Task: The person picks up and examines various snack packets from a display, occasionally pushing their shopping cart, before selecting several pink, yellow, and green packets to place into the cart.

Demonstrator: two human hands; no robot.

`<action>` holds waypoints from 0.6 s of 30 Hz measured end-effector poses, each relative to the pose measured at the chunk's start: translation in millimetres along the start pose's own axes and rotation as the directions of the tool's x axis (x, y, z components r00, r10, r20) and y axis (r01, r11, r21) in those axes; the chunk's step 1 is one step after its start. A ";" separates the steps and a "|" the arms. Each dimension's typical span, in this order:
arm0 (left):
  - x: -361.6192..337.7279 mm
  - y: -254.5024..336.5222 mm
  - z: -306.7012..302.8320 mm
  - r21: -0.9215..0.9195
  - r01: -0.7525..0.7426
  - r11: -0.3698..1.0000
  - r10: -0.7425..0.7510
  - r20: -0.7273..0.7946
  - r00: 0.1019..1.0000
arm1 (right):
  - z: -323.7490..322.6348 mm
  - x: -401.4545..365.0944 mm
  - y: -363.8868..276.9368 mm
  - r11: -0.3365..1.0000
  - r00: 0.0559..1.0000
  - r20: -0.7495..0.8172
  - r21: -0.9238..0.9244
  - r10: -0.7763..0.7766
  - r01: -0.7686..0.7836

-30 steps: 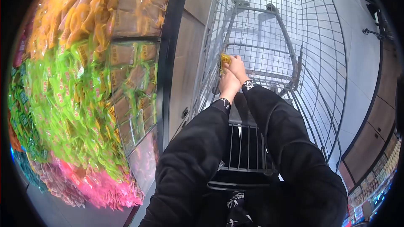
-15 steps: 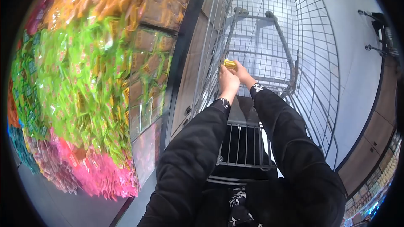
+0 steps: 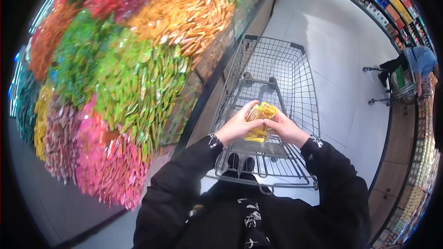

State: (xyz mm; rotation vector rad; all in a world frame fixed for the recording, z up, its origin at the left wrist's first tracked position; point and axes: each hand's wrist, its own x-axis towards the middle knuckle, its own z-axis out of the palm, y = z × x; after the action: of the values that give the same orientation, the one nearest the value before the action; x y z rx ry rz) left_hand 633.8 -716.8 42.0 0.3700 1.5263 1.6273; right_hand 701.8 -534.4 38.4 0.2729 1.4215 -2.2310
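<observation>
My left hand (image 3: pixel 235 128) and my right hand (image 3: pixel 290 131) meet in front of me over the near end of the shopping cart (image 3: pixel 299 87). Between them they grip small yellow snack packets (image 3: pixel 267 109) with brown and red print, thumbs pressed against the front. At least two packets seem to overlap; the exact number is hard to tell. The fingers behind the packets are partly hidden. Below my hands are the cart's grey child-seat flap (image 3: pixel 257 147) and its handle bar (image 3: pixel 277 185).
To the left, a sloping display (image 3: pixel 134 71) holds heaps of wrapped snacks sorted by colour. A person (image 3: pixel 420 62) with another cart (image 3: pixel 402 83) stands at the right. Stocked shelves (image 3: pixel 383 7) line the far right, beyond the tiled floor (image 3: pixel 339 60).
My hands have drawn back toward me, with the yellow packets now larger and facing up. The view has tilted up and shows more of the aisle and the other person.
</observation>
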 end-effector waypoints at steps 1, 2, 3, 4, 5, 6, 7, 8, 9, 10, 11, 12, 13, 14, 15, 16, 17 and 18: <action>-18.0 11.9 8.4 0.000 -0.016 1.000 0.016 -0.009 1.000 | 11.4 -13.6 -6.3 1.000 1.000 0.010 -0.015 -0.005 0.005; -32.9 24.1 15.4 -0.010 -0.034 0.999 0.034 -0.043 0.999 | 22.1 -23.8 -12.7 0.996 0.998 0.012 -0.063 -0.063 0.064; -48.2 29.7 23.4 -0.019 -0.044 0.999 0.042 -0.077 0.996 | 33.4 -35.1 -14.9 0.988 0.993 0.016 -0.102 -0.119 0.120; -58.9 24.2 32.2 -0.142 -0.059 0.988 0.044 -0.106 0.993 | 43.7 -44.2 -16.5 0.985 0.987 0.031 -0.068 -0.157 0.159; -72.3 30.0 38.0 -0.208 -0.019 0.978 0.000 -0.095 0.995 | 57.3 -53.2 -22.5 0.977 0.980 0.055 -0.089 -0.189 0.193; -86.1 32.5 43.3 -0.243 -0.040 0.969 0.013 -0.111 0.994 | 66.3 -59.7 -19.5 0.966 0.975 0.064 -0.134 -0.215 0.222; -99.0 32.0 47.9 -0.282 -0.059 0.958 0.026 -0.122 0.992 | 74.1 -66.0 -15.1 0.952 0.969 0.070 -0.180 -0.238 0.247; -110.8 30.7 52.0 -0.299 -0.068 0.952 0.024 -0.148 0.989 | 86.7 -73.8 -16.5 0.911 0.941 0.087 -0.237 -0.326 0.338; -122.8 26.5 59.2 -0.303 -0.078 0.950 0.030 -0.162 0.986 | 93.3 -81.0 -10.1 0.911 0.942 0.101 -0.241 -0.321 0.336; -131.6 24.3 63.8 -0.306 -0.124 0.944 0.066 -0.193 0.979 | 97.7 -83.3 -4.8 0.911 0.944 0.077 -0.250 -0.320 0.329; -139.5 24.0 64.6 -0.301 -0.176 0.937 0.105 -0.235 0.966 | 103.5 -82.2 -3.3 0.910 0.944 0.065 -0.255 -0.322 0.328; -147.2 20.9 66.4 -0.278 -0.229 0.933 0.157 -0.258 0.953 | 110.7 -83.8 -2.1 0.873 0.923 0.102 -0.301 -0.371 0.385; -155.1 18.1 67.1 -0.265 -0.251 0.931 0.169 -0.294 0.941 | 116.2 -87.3 -0.6 0.870 0.919 0.143 -0.297 -0.367 0.393; -162.1 15.2 66.4 -0.274 -0.241 0.931 0.161 -0.283 0.945 | 119.6 -90.0 0.0 0.858 0.937 0.126 -0.378 -0.325 0.348; -168.0 12.3 65.8 -0.285 -0.232 0.930 0.153 -0.275 0.949 | 122.0 -91.9 1.1 0.836 0.953 0.107 -0.458 -0.284 0.301; -172.0 10.3 63.0 -0.258 -0.242 0.936 0.178 -0.248 0.952 | 123.7 -89.1 5.3 0.729 0.878 0.189 -0.495 -0.439 0.472; -179.6 13.7 64.3 -0.236 -0.264 0.935 0.204 -0.248 0.947 | 131.5 -91.9 4.0 0.710 0.850 0.194 -0.478 -0.490 0.518; -184.7 15.1 65.0 -0.195 -0.291 0.937 0.234 -0.269 0.934 | 136.3 -95.0 3.9 0.701 0.846 0.199 -0.484 -0.495 0.524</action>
State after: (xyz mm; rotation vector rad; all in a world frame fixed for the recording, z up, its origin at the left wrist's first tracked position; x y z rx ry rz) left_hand 784.1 -807.5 130.0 0.2638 1.4871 2.1064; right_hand 797.7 -630.4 134.4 -0.4239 2.2114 -2.0861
